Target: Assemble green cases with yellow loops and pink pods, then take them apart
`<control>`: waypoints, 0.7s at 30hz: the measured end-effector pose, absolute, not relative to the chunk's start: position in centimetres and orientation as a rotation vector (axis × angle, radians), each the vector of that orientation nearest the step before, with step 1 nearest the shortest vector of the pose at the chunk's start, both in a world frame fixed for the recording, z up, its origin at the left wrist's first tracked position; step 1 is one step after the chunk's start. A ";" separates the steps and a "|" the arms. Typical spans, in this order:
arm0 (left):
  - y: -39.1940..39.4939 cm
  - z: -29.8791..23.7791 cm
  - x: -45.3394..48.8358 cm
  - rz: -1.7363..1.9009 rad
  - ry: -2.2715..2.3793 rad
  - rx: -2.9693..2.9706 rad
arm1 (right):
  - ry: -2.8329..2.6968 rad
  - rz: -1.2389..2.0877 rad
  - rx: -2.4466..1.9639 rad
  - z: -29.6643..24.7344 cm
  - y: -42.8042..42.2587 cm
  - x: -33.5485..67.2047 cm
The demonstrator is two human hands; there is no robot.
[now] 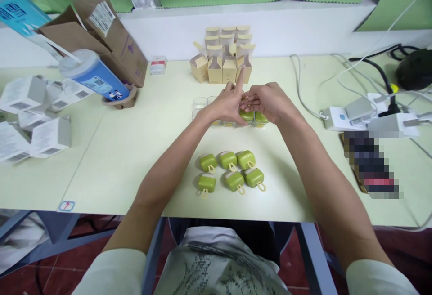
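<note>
My left hand (230, 105) is over a row of small clear plastic trays (200, 103), its index finger and thumb spread wide. My right hand (268, 99) comes in from the right with fingers curled together, the tips meeting my left palm. Whatever they may hold is hidden. Just below the fingers, a green earbud-like case (248, 116) and another green case (261, 118) sit in clear trays. Nearer the table's front edge lie several loose green cases (234, 180) with cream loops, in two rows.
Several open cream cardboard boxes (229, 71) stand at the back. To the left are white boxes (50, 137), a blue tissue canister (97, 79) and a brown carton (124, 52). A power strip (340, 118) with cables and a phone (369, 162) lie at the right.
</note>
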State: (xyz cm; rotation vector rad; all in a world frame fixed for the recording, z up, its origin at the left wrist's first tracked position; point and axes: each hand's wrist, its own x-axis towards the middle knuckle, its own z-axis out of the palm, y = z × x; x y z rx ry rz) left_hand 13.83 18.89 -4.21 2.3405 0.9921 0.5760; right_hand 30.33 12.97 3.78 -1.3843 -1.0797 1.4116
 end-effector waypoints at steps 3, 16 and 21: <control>18.4 -3.8 14.0 0.581 1.030 2.350 | -1.114 1.309 -1.296 6.4 11.4 31.6; 18.5 -4.5 14.2 0.561 1.052 2.406 | -1.100 1.562 -1.433 1.2 -0.7 36.9; 18.8 -4.9 14.0 0.575 1.022 2.388 | -1.186 1.714 -1.403 1.0 -1.5 37.4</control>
